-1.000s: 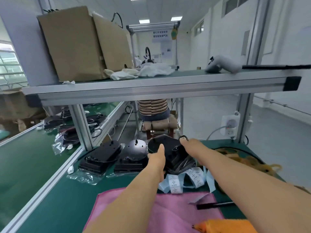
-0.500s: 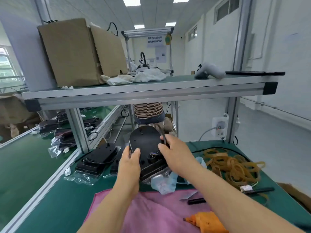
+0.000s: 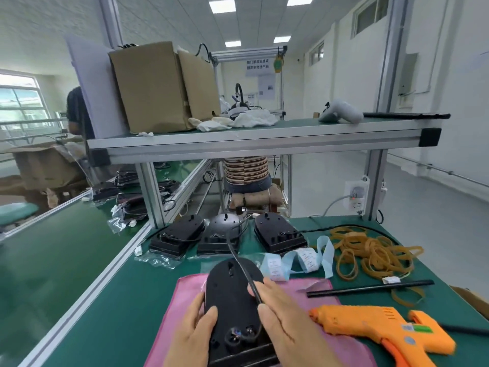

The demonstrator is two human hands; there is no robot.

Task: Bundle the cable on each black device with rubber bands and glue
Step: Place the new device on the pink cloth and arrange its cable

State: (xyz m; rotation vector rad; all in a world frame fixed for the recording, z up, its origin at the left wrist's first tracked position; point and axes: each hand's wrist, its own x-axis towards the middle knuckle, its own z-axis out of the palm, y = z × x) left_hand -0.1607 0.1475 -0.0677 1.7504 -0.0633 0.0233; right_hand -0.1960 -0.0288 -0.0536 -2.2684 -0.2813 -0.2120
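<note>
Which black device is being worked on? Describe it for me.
Find the pink cloth on the green table. The device lies on it, gripped by the left hand. Unlike the three devices behind, its cable is pinched by the right hand.

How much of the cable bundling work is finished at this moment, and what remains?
Done: nothing banded or glued that I can see. In hand: the left hand grips a black device on the pink cloth; the right hand holds its loose cable. Left: coiling it, a band from the rubber bands, glue from the glue gun lying nearby, then probably the three devices behind.
</note>
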